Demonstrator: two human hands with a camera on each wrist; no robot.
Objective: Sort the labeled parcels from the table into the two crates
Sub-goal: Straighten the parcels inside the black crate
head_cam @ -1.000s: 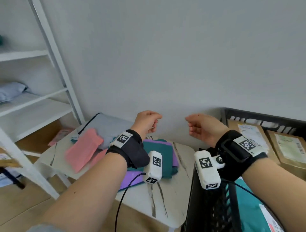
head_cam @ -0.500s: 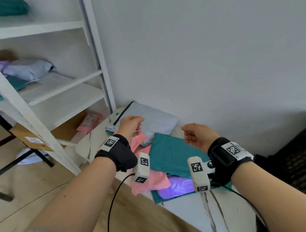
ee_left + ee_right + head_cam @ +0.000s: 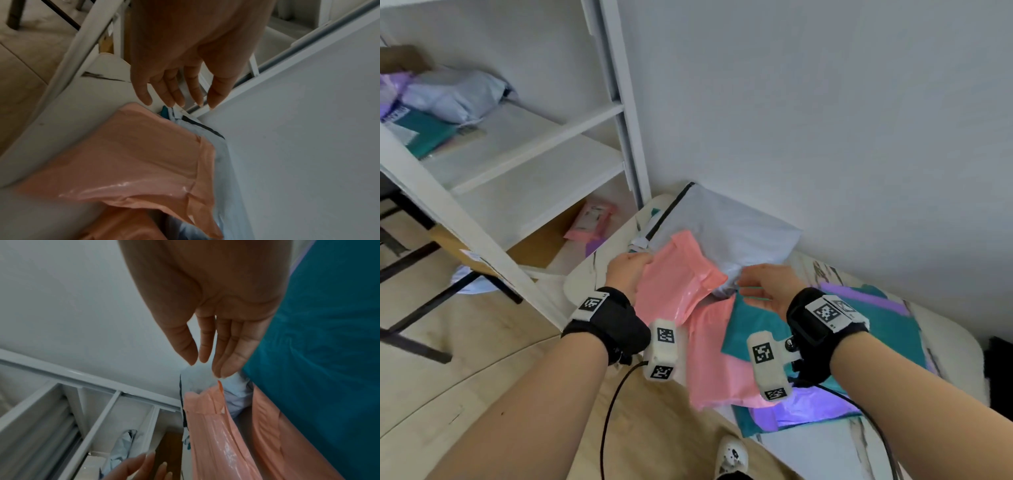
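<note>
Two hands, both unladen, now reach over the parcel pile at centre frame; half a second ago they hung curled and higher, clear of it.

Item, left hand (image 3: 627,274): fingers (image 3: 162,91) straight and slightly spread in the left wrist view, tips just past the far corner of the upper pink parcel (image 3: 677,279). Contact cannot be confirmed; nothing is gripped.

Item, right hand (image 3: 768,286): fingers (image 3: 230,352) extended and close together, thumb alongside, tips at the crumpled end of the grey parcel (image 3: 726,233). No pinch formed.

Item, counter (image 3: 582,284): white, marbled, running from centre to lower right of the head view. Near edge carries a purple parcel (image 3: 811,409) and a second pink parcel (image 3: 719,363); mid-depth, a teal parcel (image 3: 887,329); farthest, against the wall, the grey one, with the upper pink parcel leaning on it.

Item, crates: out of frame now, whereas one showed at right a second ago.

Item, shelf unit (image 3: 527,147), upper left: further bags, not on the counter.

Assessment: the view has swung from crate to pile, so a fresh pick is probably opening, likely the upper pink parcel. Several parcels remain unsorted.
</note>
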